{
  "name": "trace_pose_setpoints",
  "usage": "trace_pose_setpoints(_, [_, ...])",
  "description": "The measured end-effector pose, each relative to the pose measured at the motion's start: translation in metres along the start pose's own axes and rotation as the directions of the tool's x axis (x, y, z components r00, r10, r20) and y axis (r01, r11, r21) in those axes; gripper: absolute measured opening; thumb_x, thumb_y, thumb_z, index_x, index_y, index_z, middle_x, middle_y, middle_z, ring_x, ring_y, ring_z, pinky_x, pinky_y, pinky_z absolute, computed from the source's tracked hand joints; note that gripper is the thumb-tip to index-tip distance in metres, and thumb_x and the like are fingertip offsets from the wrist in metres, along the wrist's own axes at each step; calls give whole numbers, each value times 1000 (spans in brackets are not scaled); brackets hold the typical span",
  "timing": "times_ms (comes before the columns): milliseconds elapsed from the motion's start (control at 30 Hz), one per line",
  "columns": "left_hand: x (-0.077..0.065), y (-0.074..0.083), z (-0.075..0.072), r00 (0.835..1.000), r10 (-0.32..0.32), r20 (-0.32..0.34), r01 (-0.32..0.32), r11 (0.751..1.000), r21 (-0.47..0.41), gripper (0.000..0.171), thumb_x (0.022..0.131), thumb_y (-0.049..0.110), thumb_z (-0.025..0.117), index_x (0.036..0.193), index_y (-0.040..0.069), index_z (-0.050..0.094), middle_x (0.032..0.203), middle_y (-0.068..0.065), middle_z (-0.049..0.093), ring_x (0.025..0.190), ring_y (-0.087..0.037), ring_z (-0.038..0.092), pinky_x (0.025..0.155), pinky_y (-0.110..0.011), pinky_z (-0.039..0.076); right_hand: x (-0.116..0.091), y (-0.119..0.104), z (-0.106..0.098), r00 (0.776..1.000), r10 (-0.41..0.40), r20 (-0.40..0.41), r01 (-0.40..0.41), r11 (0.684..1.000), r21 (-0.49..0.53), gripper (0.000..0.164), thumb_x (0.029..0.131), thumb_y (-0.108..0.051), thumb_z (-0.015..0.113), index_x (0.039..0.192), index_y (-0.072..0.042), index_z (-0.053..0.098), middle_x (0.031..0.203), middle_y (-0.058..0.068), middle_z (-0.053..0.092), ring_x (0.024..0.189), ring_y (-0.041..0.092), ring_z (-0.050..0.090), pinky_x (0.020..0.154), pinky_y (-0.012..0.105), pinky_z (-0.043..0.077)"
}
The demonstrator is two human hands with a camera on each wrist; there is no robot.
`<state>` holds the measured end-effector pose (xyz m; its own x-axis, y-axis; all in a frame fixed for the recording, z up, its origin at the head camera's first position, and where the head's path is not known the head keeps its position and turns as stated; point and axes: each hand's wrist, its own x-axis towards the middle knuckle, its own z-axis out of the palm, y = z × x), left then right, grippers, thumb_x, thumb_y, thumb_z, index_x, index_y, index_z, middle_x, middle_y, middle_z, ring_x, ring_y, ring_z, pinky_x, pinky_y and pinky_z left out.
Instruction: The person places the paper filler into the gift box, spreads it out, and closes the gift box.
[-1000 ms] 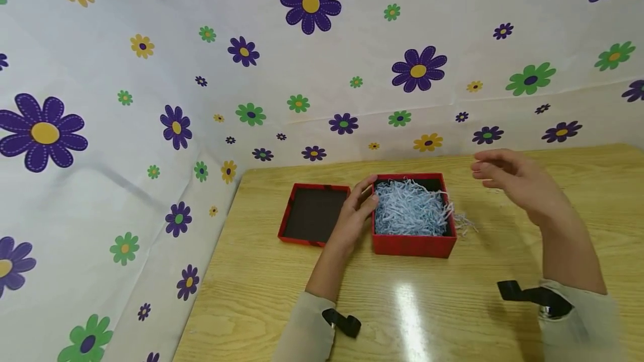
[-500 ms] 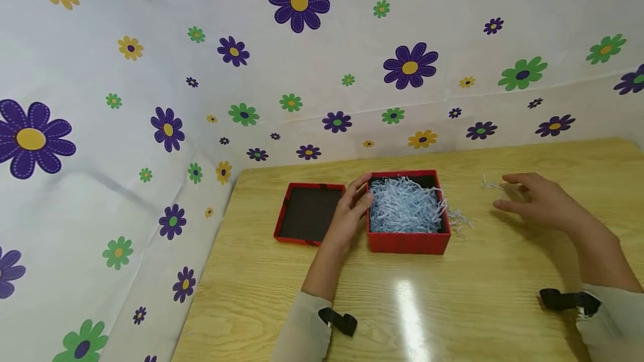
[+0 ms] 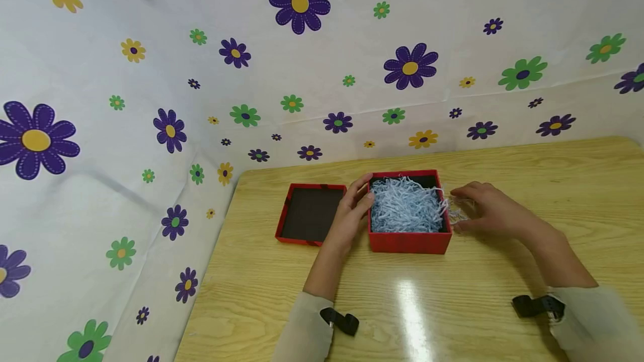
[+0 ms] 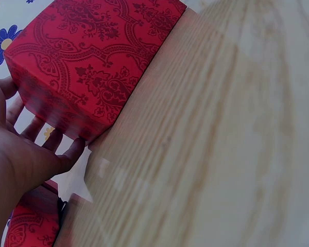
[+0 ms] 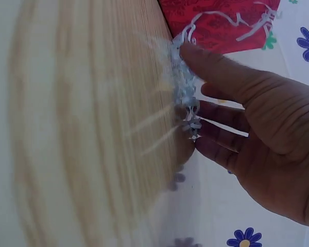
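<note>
A red patterned gift box [image 3: 410, 243] stands on the wooden table, filled with pale blue shredded paper [image 3: 405, 205]. My left hand [image 3: 352, 211] rests against the box's left wall, fingers spread; the left wrist view shows its fingertips along that red side [image 4: 67, 110]. To the right of the box, my right hand [image 3: 495, 211] is low over the table with thumb and fingers parted around loose paper shreds [image 3: 457, 214]. In the right wrist view those shreds [image 5: 185, 87] lie between thumb and fingers, with curly strands [image 5: 237, 20] in front of the box.
A red box lid [image 3: 311, 214] with a dark inside lies hollow side up to the left, partly behind the left forearm. The wooden table [image 3: 282, 295] meets a white flower-printed cloth [image 3: 352, 38] at the back and left.
My right hand moved down to the table, then left toward the box. Shreds that lay farther right and back are no longer there. My left hand stays at the box.
</note>
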<state>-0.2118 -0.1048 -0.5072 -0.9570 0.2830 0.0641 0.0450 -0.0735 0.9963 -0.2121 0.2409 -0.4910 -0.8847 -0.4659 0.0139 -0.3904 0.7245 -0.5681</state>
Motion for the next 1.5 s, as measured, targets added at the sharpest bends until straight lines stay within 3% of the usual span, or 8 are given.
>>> trace_pose_setpoints(200, [-2, 1, 1, 1000, -25, -19, 25, 1000, -12, 48, 110, 29, 59, 157, 34, 51, 166, 3, 38, 152, -24, 38, 118, -55, 40, 2, -4, 6, 995, -97, -36, 97, 995, -11, 44, 85, -12, 89, 122, 4, 72, 112, 13, 73, 102, 30, 68, 91, 53, 59])
trace_pose_setpoints(400, [-1, 1, 1, 999, -30, -14, 29, 1000, -5, 49, 110, 30, 58, 158, 34, 49, 166, 3, 37, 152, -25, 37, 118, -57, 40, 4, -3, 9, 986, -158, -58, 156, 987, -26, 20, 86, 1, 82, 105, -2, 77, 98, 2, 74, 89, 20, 68, 82, 45, 61])
trace_pose_setpoints(567, [-2, 0, 0, 1000, -22, -20, 22, 1000, -11, 48, 110, 30, 59, 158, 34, 50, 166, 2, 38, 152, -26, 37, 118, -58, 40, 2, -15, -1, 994, -94, -56, 95, 995, 12, 18, 90, 1, 80, 107, -4, 77, 99, 3, 76, 88, 18, 68, 81, 41, 62])
trace_pose_setpoints(700, [-3, -1, -1, 1000, -13, -27, 12, 1000, -8, 48, 110, 30, 59, 157, 34, 51, 166, 4, 38, 153, -26, 36, 119, -58, 39, -2, -32, -15, 987, -66, -147, 74, 996, 52, 18, 91, 1, 80, 107, -8, 79, 100, 2, 76, 84, 14, 66, 75, 28, 60])
trace_pose_setpoints(1067, [2, -3, -1, 1000, 2, -11, -2, 1000, 15, 47, 110, 31, 59, 156, 38, 51, 164, 11, 39, 153, -22, 36, 120, -50, 40, -6, -84, -45, 914, -129, -384, 156, 987, 38, 22, 92, 2, 79, 109, -12, 79, 93, -3, 72, 79, 9, 59, 70, 12, 49])
trace_pose_setpoints(1233, [2, -3, 0, 1000, 5, -13, -4, 1000, 20, 47, 110, 29, 58, 156, 35, 51, 165, 9, 38, 153, -23, 35, 120, -51, 39, -1, -103, -46, 910, -115, -398, 160, 984, 82, 23, 93, 1, 78, 112, -11, 79, 97, 0, 73, 83, 9, 60, 75, 7, 48])
trace_pose_setpoints(1400, [1, -2, 0, 1000, 6, -14, -6, 1000, 23, 48, 110, 28, 57, 158, 32, 50, 167, 6, 37, 154, -26, 34, 121, -52, 38, 9, -112, -36, 923, -127, -363, 194, 969, 153, 22, 94, 3, 77, 112, -10, 79, 102, 1, 75, 85, 11, 64, 80, 7, 50])
trace_pose_setpoints(1500, [2, -2, 0, 1000, 6, -15, -6, 1000, 22, 48, 111, 27, 57, 158, 31, 50, 167, 5, 37, 155, -27, 34, 121, -53, 38, 15, -113, -29, 939, -154, -308, 211, 964, 163, 24, 93, 4, 77, 113, -8, 79, 103, 1, 75, 86, 13, 66, 81, 14, 55])
